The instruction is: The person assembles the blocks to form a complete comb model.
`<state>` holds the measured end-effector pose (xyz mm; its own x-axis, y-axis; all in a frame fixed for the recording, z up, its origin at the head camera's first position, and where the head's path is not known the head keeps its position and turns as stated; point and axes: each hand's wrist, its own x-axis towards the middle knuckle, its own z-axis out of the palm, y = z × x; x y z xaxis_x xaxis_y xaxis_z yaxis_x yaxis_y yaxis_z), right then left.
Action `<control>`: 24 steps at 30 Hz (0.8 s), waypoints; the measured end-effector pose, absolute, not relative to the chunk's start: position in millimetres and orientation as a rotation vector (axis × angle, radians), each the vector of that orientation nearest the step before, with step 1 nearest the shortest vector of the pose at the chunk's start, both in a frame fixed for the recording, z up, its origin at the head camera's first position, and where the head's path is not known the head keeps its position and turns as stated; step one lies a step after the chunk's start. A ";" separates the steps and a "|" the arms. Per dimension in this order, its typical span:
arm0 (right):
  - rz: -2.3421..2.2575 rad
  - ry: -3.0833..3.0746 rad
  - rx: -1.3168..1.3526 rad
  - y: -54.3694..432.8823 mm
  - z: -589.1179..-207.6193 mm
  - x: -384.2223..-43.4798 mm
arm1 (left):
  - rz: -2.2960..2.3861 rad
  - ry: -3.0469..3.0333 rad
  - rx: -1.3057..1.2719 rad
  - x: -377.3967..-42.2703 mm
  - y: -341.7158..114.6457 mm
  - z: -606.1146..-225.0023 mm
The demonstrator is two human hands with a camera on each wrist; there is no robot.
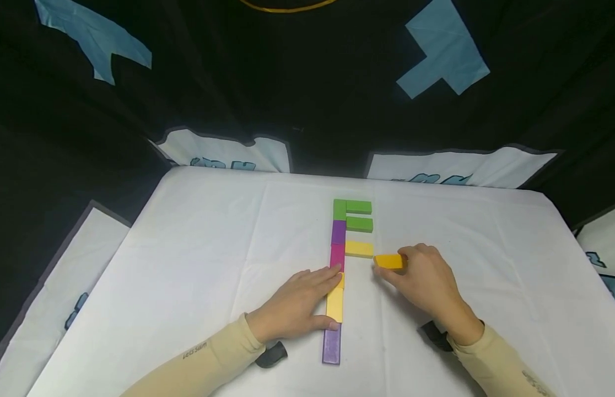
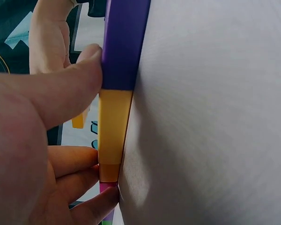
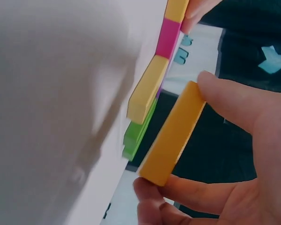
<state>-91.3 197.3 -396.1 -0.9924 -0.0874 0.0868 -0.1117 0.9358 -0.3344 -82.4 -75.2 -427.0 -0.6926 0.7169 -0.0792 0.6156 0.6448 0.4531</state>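
A row of coloured blocks runs away from me along the table: a purple block (image 1: 331,344) nearest, then a light yellow block (image 1: 334,305), an orange one mostly covered by fingers, a pink block (image 1: 337,255), a purple block (image 1: 339,232) and a green block (image 1: 339,209). My left hand (image 1: 302,300) rests on this row, fingertips at the pink and orange blocks, thumb at the near purple one. Between thumb and fingers, my right hand (image 1: 429,275) pinches an orange block (image 3: 173,136) by its ends. It is right of the row, raised off the table in the right wrist view.
Sticking out rightward from the row are a pale yellow block (image 1: 359,249) and two green blocks, one nearer (image 1: 359,224) and one farther (image 1: 359,207). White cloth covers the table (image 1: 198,231). Dark curtains (image 1: 287,88) hang behind its far edge.
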 end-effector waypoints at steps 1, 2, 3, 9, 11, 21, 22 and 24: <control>0.508 -3.025 0.158 195.3 -396.1 -91.0 | 0.583 2.613 1.080 -82.4 -75.3 -426.5; 0.481 -3.028 0.161 193.2 -396.2 -90.9 | 0.586 2.613 1.079 -82.3 -75.4 -426.0; 0.453 -3.028 0.165 191.2 -396.2 -90.9 | 0.589 2.612 1.078 -82.3 -75.3 -425.8; 0.262 -3.054 0.210 178.2 -396.8 -91.5 | 0.588 2.616 1.070 -81.7 -75.6 -424.1; 0.221 -3.077 0.224 173.8 -397.0 -92.0 | 0.587 2.619 1.068 -81.7 -75.4 -424.1; 0.081 -3.168 0.243 155.7 -398.2 -98.0 | 0.588 2.622 1.087 -82.7 -73.7 -426.2; 0.071 -3.168 0.246 154.2 -398.7 -98.8 | 0.588 2.623 1.088 -82.6 -74.0 -426.4; 0.057 -3.165 0.250 151.8 -399.9 -100.2 | 0.589 2.622 1.088 -82.4 -74.4 -426.7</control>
<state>-100.2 151.8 -399.9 -0.9870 -0.1577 -0.0312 -0.1565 0.9869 -0.0382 -82.4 -74.4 -426.7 -0.6930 0.7178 -0.0667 0.6202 0.6408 0.4524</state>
